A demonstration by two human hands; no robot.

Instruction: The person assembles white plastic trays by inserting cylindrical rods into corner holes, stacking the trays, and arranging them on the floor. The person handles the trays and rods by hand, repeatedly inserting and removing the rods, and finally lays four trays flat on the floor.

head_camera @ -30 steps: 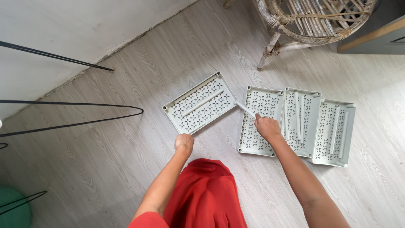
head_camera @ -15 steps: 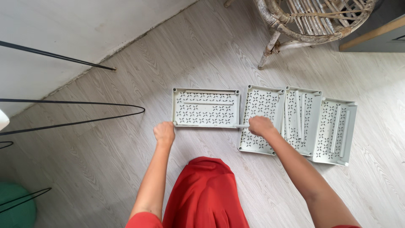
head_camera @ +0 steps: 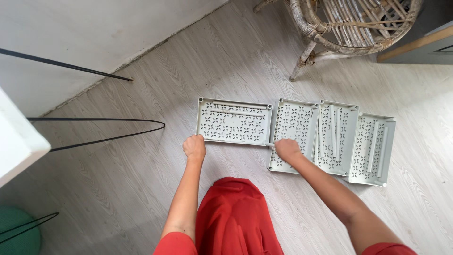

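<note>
While the wall and the thin black wire legs (head_camera: 94,128) fill the far left, the work lies on the pale wood-grain floor (head_camera: 141,189) in the middle. Next comes the left hand (head_camera: 194,147), its grip closed on the near left corner of a pale green perforated tray (head_camera: 234,122), which lies flat with a loose tube resting along its far side. Moving right, the right hand (head_camera: 287,148) is curled shut at the tray's near right corner, apparently around a short pale tube (head_camera: 269,144) that meets that corner; the fingers hide how far it is seated. Beyond it, three more trays (head_camera: 330,137) of the same kind lie in a row, overlapping edge on edge, with several loose tubes (head_camera: 334,123) lying in them. A wicker chair (head_camera: 344,28) stands at the far right.

Judged from this, the work looks barely begun: one tray is set apart with perhaps one post going in, while the other corners look empty, and three trays and most tubes lie unassembled.
</note>
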